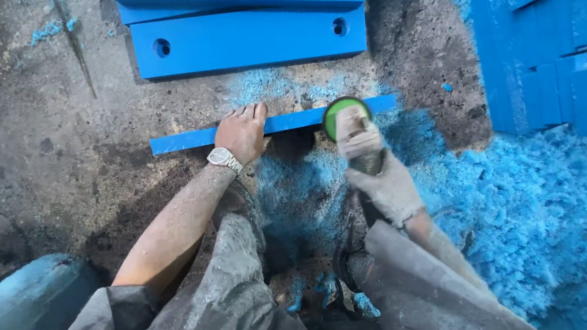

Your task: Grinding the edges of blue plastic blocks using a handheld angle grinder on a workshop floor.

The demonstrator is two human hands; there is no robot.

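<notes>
Left hand (240, 131) pins blue plastic strip (277, 124) on edge; gloved right hand (384, 180) grips angle grinder (349, 124), trimming edge; next needs steady travel.

Rough grey concrete floor (48, 153), stained dark; blue shavings (533, 198) heaped at the right; blue slabs (245, 35) along the top.
</notes>
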